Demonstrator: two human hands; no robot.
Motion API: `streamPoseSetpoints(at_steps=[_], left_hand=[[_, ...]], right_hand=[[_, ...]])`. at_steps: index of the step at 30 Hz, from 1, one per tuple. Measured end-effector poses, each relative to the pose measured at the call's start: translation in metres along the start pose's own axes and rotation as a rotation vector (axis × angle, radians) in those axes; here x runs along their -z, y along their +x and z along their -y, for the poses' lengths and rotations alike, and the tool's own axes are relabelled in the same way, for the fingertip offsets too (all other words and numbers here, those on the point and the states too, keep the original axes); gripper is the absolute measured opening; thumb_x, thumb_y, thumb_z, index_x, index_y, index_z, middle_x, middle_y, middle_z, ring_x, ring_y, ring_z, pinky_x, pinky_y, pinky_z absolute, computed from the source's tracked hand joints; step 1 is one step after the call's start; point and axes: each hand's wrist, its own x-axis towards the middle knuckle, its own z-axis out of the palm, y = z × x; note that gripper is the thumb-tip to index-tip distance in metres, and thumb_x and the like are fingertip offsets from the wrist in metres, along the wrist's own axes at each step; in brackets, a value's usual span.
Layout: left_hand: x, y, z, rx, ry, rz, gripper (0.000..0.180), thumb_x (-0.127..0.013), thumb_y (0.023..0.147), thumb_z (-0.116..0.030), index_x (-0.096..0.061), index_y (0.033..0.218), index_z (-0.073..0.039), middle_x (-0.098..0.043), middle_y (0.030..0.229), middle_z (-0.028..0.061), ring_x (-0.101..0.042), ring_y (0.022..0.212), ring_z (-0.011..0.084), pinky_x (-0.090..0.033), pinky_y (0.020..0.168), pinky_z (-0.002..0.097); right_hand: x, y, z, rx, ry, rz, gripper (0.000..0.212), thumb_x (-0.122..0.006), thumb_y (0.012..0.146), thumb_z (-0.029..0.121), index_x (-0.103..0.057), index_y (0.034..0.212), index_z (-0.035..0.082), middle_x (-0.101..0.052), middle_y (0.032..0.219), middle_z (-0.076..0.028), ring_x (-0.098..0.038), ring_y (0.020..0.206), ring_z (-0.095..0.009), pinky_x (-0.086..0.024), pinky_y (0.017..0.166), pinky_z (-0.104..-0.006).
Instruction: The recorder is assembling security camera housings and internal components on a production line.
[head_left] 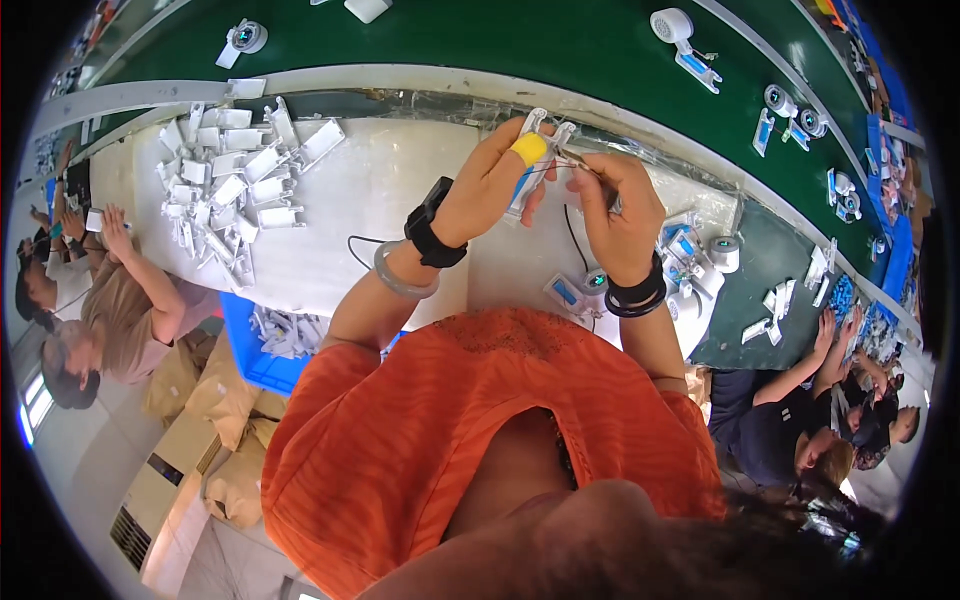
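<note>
My left hand (pixel 488 190) grips a white plastic housing (pixel 537 122) with a blue part inside it, held over the far edge of the white work surface. A yellow cover wraps the thumb of that hand. Close on its right is my right hand (pixel 625 215), its thumb and forefinger pinched together. Thin dark red wires (pixel 556 169) run from the housing to these right fingertips. A small brownish piece by the forefinger is too small to name. Below the right hand lie a white part with a blue block (pixel 566 292) and a small round unit (pixel 596 280) on a black cable.
White plastic housings (pixel 235 180) are heaped at the left. More assembled units (pixel 690 255) lie right of my hand. Beyond a raised rail runs a green conveyor (pixel 520 50) carrying small fans (pixel 672 26). A blue crate (pixel 258 350) stands lower left. Co-workers sit at both sides.
</note>
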Motion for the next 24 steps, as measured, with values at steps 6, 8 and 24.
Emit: streamPoseSetpoints(at_steps=[6, 8, 24], left_hand=[[-0.010, 0.000, 0.005, -0.060, 0.011, 0.026, 0.031, -0.042, 0.095, -0.008, -0.046, 0.125, -0.003, -0.058, 0.087, 0.0061, -0.054, 0.060, 0.0104, -0.047, 0.048, 0.0257], [-0.014, -0.002, -0.001, -0.094, 0.040, 0.013, 0.034, -0.043, 0.092, -0.005, -0.046, 0.126, -0.003, -0.057, 0.083, 0.0050, -0.052, 0.059, 0.0090, -0.046, 0.049, 0.0252], [-0.015, -0.004, -0.005, -0.121, 0.309, 0.011, 0.042, -0.038, 0.087, -0.002, -0.046, 0.128, -0.001, -0.055, 0.087, 0.0047, -0.051, 0.065, 0.0087, -0.046, 0.059, 0.0225]], right_hand=[[0.001, -0.002, -0.013, 0.145, -0.092, 0.001, 0.022, -0.069, 0.083, 0.000, -0.062, 0.104, 0.003, -0.065, 0.088, -0.012, -0.065, 0.072, -0.024, -0.051, 0.066, -0.0314], [0.004, -0.001, -0.015, 0.216, -0.133, 0.007, 0.022, -0.070, 0.082, 0.001, -0.063, 0.103, 0.004, -0.065, 0.090, -0.012, -0.065, 0.073, -0.024, -0.051, 0.068, -0.0326], [-0.002, 0.000, -0.024, 0.251, -0.095, -0.081, 0.023, -0.076, 0.071, -0.001, -0.071, 0.091, 0.009, -0.058, 0.087, -0.008, -0.057, 0.079, -0.027, -0.047, 0.070, -0.0346]])
